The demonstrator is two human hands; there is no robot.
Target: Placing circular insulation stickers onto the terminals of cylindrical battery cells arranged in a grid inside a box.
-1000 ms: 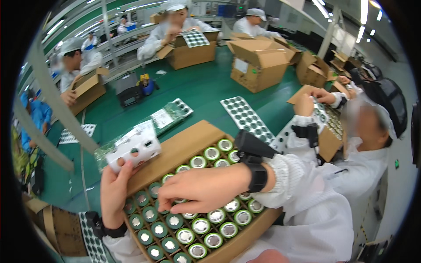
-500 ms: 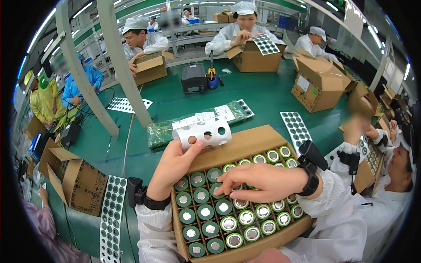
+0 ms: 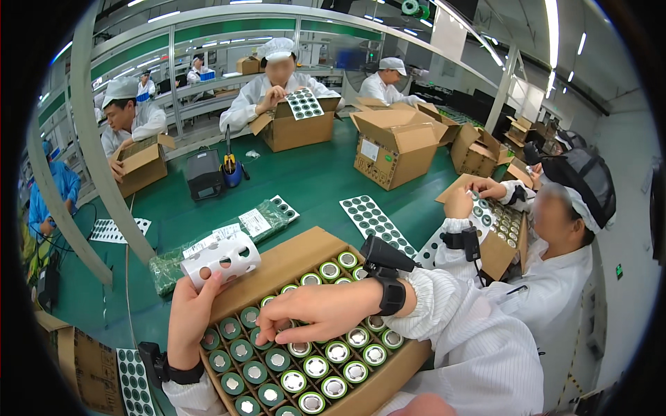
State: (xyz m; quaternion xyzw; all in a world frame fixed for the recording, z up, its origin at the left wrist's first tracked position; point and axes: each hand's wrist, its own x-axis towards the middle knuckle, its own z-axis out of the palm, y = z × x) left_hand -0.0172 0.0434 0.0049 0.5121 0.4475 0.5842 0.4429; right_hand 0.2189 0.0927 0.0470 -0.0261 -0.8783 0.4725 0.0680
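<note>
My left hand (image 3: 191, 313) is closed on the edge of a curled white sticker sheet (image 3: 234, 267) with round holes, at the box's far left corner. Below it, an open cardboard box (image 3: 295, 258) holds rows of upright cylindrical battery cells (image 3: 337, 351) in a cardboard grid. Cells on the left side carry dark green insulating rings (image 3: 254, 371) round their silver tops; those to the right show lighter green rims without them. My right hand (image 3: 316, 310) reaches across the cells, fingers outstretched and bent down, fingertips at a ringed cell on the left. It covers several cells.
Beyond the box lie a green wrapped package (image 3: 170, 272) and a sheet of green rings (image 3: 378, 225). Another ring sheet (image 3: 135, 381) is at lower left. A black device (image 3: 205, 175) and cardboard boxes (image 3: 395, 156) stand farther back. A co-worker (image 3: 555, 263) sits close at right.
The view has swung right, so everything sits farther left and the right-hand co-worker shows more fully. My left hand still grips the curled sheet; my right fingertips stay over the ringed cells.
</note>
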